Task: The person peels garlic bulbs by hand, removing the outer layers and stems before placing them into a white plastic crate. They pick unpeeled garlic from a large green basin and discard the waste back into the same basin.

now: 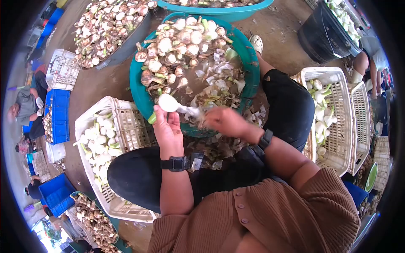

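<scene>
My left hand [168, 128] holds a white peeled bulb [168, 102] with a green stem end, over the near left rim of a round teal tub [253, 80]. Closed and blurred by motion, my right hand [228, 122] is just right of the bulb, and a pale strip of skin stretches between the two. Inside the tub, unpeeled bulbs [181, 40] are heaped at the back left, and loose peelings [217, 90] lie at the right and front.
White crates with peeled bulbs stand at left [101, 139] and right [322, 114]. Behind are a pile of unpeeled bulbs [105, 29], another teal tub [219, 12] and a black bucket [322, 38]. Other people sit at far left [27, 105] and far right [373, 55].
</scene>
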The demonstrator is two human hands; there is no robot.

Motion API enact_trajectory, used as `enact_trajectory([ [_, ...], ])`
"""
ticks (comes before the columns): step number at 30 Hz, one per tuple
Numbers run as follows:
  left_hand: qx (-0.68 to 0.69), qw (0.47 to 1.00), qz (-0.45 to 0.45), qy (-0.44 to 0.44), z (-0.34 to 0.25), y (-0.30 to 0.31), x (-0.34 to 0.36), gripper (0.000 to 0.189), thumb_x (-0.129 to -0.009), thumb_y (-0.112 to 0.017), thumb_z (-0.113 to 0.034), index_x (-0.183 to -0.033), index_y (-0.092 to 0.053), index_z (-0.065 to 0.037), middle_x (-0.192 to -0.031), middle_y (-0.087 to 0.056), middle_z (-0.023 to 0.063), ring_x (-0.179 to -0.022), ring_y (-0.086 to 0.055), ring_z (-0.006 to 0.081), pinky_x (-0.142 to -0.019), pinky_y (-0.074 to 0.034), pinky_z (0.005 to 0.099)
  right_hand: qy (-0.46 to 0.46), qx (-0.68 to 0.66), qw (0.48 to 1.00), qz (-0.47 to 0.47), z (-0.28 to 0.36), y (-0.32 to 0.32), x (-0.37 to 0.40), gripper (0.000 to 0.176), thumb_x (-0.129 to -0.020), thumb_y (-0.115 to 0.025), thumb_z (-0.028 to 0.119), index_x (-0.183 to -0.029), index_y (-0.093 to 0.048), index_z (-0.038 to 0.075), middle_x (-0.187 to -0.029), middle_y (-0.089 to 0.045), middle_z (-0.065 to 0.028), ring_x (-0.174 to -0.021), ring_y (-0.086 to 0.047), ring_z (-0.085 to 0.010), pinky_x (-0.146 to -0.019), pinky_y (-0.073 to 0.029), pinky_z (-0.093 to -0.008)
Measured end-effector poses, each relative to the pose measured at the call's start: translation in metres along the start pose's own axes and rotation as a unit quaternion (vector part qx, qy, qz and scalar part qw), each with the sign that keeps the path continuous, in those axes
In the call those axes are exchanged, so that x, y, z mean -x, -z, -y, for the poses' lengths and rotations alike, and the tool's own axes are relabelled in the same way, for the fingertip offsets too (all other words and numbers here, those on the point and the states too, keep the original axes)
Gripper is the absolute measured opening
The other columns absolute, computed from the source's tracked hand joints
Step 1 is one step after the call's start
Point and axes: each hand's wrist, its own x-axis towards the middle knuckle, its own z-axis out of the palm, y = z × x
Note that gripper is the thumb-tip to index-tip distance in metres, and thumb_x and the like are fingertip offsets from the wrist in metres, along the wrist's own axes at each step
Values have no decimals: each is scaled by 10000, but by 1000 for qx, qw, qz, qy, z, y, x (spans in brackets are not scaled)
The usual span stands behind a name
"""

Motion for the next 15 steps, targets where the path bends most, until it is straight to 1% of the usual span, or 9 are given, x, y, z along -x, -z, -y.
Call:
enact_trajectory([
  [3,4,999,-40,19,-7,1,1,377,-815,-588,-429,-1003,-527,-108,-931,-579,4,-717,-536,89,-586,-425,211,-150,340,928,21,-40,17,-9,142,-749,-551,176,-721,-604,48,-773,-616,-111,-707,-592,-315,-671,-488,-399],
  [5,-10,999,-46,20,-7,1,0,424,-806,-570,-476,-1014,-529,-109,-912,-580,7,-718,-534,91,-568,-417,225,-93,493,862,-69,-49,23,-13,261,-710,-561,151,-955,-617,79,-989,-592,-166,-868,-578,-302,-785,-464,-370],
  [8,-41,998,41,17,-5,-26,20,286,-863,-514,-353,-986,-531,-96,-824,-588,17,-655,-535,101,-500,-393,217,-64,221,960,-157,-31,14,-32,231,-743,-565,138,-950,-590,39,-933,-620,-126,-826,-603,-299,-739,-480,-366],
  [9,-57,997,50,3,-1,-52,40,199,-880,-493,-278,-934,-528,-90,-785,-574,23,-643,-538,97,-472,-405,230,-61,222,961,-152,-32,10,-31,231,-743,-565,138,-950,-590,39,-933,-620,-126,-826,-603,-299,-739,-480,-366],
  [10,-197,967,162,25,-1,-40,47,237,-908,-455,-300,-972,-511,-79,-796,-566,24,-661,-540,83,-560,-449,205,-38,67,992,-104,-35,4,-27,258,-743,-580,147,-976,-587,37,-975,-609,-132,-859,-597,-288,-752,-476,-355],
  [11,-211,933,276,-90,13,-46,57,193,-917,-442,-246,-940,-493,-61,-749,-555,34,-650,-554,106,-564,-470,243,-15,-91,994,-50,-38,-2,-26,285,-743,-595,156,-1001,-583,35,-1017,-599,-137,-892,-591,-277,-765,-473,-343],
  [12,-45,949,312,-26,19,-69,86,181,-918,-437,-214,-895,-483,-41,-681,-527,31,-587,-530,137,-540,-466,268,-15,-92,995,-42,-40,-9,-29,285,-743,-595,156,-1001,-583,35,-1017,-599,-137,-892,-591,-277,-765,-473,-343],
  [13,-44,956,278,84,6,-83,107,137,-900,-451,-172,-877,-472,-39,-651,-515,46,-544,-509,151,-524,-459,271,-11,31,999,-26,-41,-16,-32,251,-734,-580,152,-964,-599,54,-1006,-599,-138,-877,-591,-275,-755,-473,-350],
  [15,64,956,269,100,16,-58,71,92,-874,-449,-114,-842,-493,-40,-662,-531,66,-554,-521,164,-538,-463,268,-8,282,959,6,-44,-24,-32,198,-718,-550,146,-890,-631,91,-986,-599,-140,-847,-590,-269,-735,-472,-364],
])
